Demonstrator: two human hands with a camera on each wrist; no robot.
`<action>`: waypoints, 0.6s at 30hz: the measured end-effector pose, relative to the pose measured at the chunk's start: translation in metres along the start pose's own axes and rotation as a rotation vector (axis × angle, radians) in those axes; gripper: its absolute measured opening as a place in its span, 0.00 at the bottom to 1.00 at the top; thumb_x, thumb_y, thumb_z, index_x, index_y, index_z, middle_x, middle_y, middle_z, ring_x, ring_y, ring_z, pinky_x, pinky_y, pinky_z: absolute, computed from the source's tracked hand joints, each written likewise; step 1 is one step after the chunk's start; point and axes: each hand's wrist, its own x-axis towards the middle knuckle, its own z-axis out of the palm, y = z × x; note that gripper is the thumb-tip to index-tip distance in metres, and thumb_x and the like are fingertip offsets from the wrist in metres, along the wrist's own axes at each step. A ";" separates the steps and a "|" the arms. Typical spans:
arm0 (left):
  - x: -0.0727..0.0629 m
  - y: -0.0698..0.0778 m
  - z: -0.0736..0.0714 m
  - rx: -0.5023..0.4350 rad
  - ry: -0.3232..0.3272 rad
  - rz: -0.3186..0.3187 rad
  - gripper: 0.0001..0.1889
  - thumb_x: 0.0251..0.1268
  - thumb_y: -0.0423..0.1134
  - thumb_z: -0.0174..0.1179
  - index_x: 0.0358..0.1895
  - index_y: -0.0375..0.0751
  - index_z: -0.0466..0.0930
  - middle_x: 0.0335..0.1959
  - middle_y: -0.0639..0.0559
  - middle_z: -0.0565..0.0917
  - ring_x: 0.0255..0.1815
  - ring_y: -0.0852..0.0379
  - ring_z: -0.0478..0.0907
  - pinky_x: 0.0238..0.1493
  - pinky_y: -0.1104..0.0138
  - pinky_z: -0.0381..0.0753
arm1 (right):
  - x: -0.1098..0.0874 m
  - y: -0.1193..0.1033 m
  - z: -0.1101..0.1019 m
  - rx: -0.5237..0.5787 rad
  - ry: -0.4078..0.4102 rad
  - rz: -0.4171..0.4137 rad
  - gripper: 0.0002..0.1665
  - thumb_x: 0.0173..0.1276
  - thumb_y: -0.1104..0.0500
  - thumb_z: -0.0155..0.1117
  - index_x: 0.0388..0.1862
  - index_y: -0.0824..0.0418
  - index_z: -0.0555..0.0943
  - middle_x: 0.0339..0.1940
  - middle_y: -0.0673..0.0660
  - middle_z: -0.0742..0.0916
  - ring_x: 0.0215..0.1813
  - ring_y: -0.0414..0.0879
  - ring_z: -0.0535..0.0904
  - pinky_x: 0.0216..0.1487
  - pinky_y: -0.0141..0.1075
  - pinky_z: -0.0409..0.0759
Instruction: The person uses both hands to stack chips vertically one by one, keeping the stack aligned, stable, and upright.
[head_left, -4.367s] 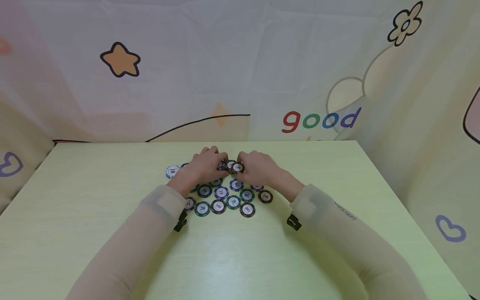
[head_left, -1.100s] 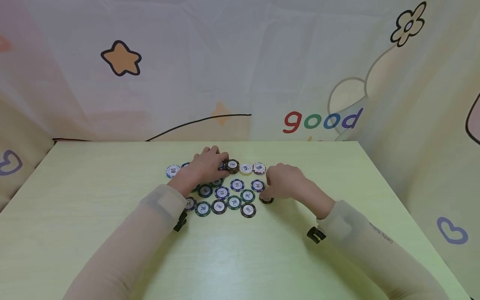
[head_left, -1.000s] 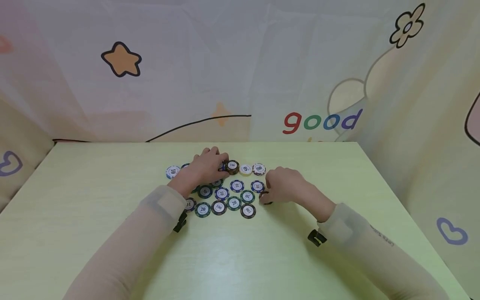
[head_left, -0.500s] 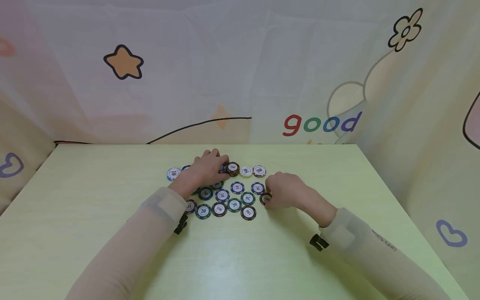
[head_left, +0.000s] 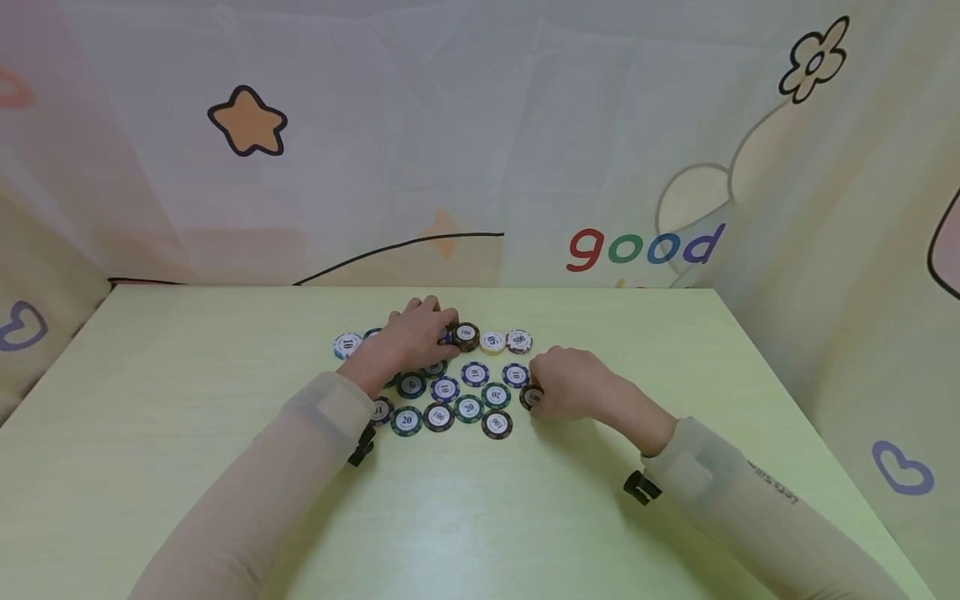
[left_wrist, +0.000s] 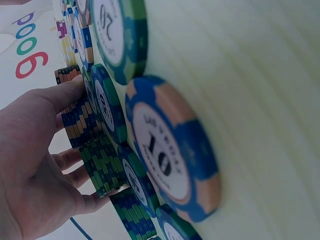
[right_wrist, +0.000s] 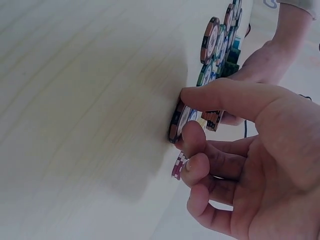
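My left hand (head_left: 418,333) is around a row of poker chip stacks at the back of the table. In the left wrist view its thumb lies in front of a blue chip stack (left_wrist: 82,125), with fingers behind that and a green chip stack (left_wrist: 103,165). Beside the thumb stands a black chip stack (head_left: 466,335) marked 100. My right hand (head_left: 572,383) pinches the near edge of a single black poker chip (head_left: 532,397) at the right of the spread. The right wrist view shows this chip (right_wrist: 179,122) between thumb and fingers, low at the tabletop.
A yellow-edged chip stack (head_left: 492,342) and a purple-edged chip stack (head_left: 519,341) continue the back row. Several loose chips lie flat in front, including a green 20 chip (head_left: 469,408) and a black 100 chip (head_left: 497,424). A printed cloth (head_left: 375,150) hangs behind the table (head_left: 450,517).
My right hand has left the black stack, where it held a chip, and moved right and nearer to the rightmost black chip, which it now pinches. My left hand has stayed at the stacks.
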 end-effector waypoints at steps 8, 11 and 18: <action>0.001 0.000 0.002 0.006 -0.010 0.001 0.27 0.74 0.53 0.63 0.70 0.48 0.73 0.64 0.40 0.71 0.64 0.41 0.66 0.61 0.39 0.68 | -0.002 0.002 0.000 0.017 0.011 -0.011 0.08 0.62 0.59 0.72 0.33 0.59 0.80 0.22 0.52 0.78 0.25 0.46 0.72 0.27 0.37 0.65; 0.001 0.000 0.002 0.012 -0.007 -0.001 0.27 0.74 0.53 0.63 0.70 0.48 0.73 0.64 0.40 0.71 0.64 0.40 0.66 0.61 0.40 0.68 | -0.001 0.004 -0.002 0.026 0.031 -0.012 0.08 0.62 0.58 0.72 0.31 0.58 0.80 0.22 0.52 0.78 0.25 0.46 0.72 0.27 0.38 0.66; 0.001 0.000 0.000 0.017 -0.004 -0.002 0.27 0.74 0.53 0.63 0.70 0.48 0.73 0.64 0.40 0.71 0.64 0.40 0.66 0.61 0.40 0.68 | 0.009 0.001 -0.008 0.049 0.099 -0.035 0.12 0.63 0.54 0.72 0.39 0.60 0.83 0.26 0.52 0.82 0.28 0.47 0.76 0.28 0.38 0.70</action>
